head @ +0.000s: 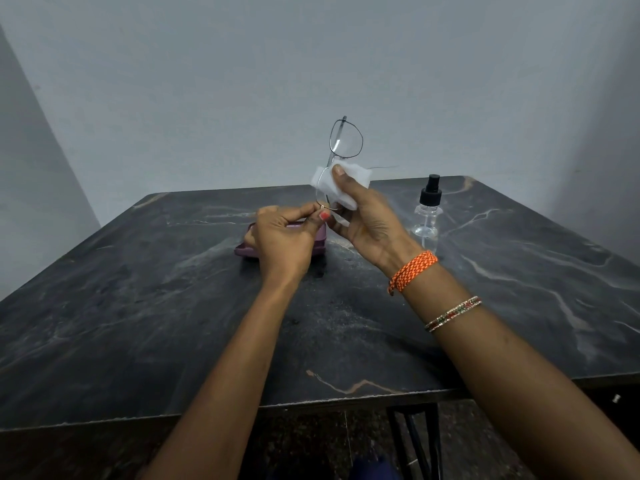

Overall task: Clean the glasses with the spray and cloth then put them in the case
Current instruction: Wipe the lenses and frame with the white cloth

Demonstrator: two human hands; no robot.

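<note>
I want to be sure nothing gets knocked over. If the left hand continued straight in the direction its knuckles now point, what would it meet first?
The left hand points right, toward the right hand holding the cloth on the glasses. That hand likely comes first; the spray bottle stands farther right. Depth is unclear.

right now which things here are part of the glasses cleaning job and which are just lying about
Part of the job:
glasses
cloth
spray bottle
case

Just there:
table
orange wristband
bangles
</note>
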